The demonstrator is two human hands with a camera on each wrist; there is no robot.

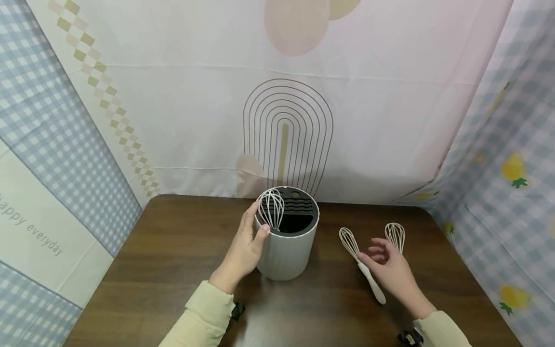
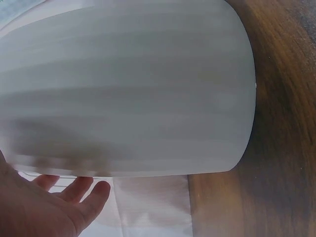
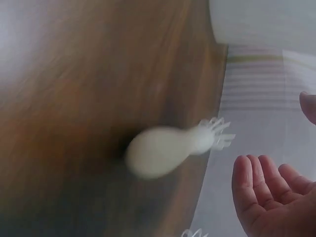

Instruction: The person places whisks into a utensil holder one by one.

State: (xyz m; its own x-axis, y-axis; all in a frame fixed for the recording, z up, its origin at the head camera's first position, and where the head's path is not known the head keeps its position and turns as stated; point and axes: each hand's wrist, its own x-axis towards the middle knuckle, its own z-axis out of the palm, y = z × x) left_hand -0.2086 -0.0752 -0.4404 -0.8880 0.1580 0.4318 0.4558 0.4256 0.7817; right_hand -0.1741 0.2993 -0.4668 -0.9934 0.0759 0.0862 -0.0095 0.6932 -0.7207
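A pale grey utensil holder [image 1: 287,258] with a black slotted top stands upright on the table. The wire head of one whisk [image 1: 271,208] sticks up from its left side. My left hand [image 1: 243,250] holds the holder by its left side, thumb at the front rim and fingers reaching round behind. A second whisk [image 1: 372,280] with a white handle lies on the table to the right. Over the wood beside it hovers my right hand [image 1: 392,270], fingers loosely bent, nothing in them. Partly hidden behind that hand is a third whisk [image 1: 395,235].
The dark wooden table [image 1: 173,260] ends at a pale patterned cloth [image 1: 195,130] behind the holder. Checked cloth hangs at the left and right sides. Both sleeves are light yellow, with a black strap at each wrist.
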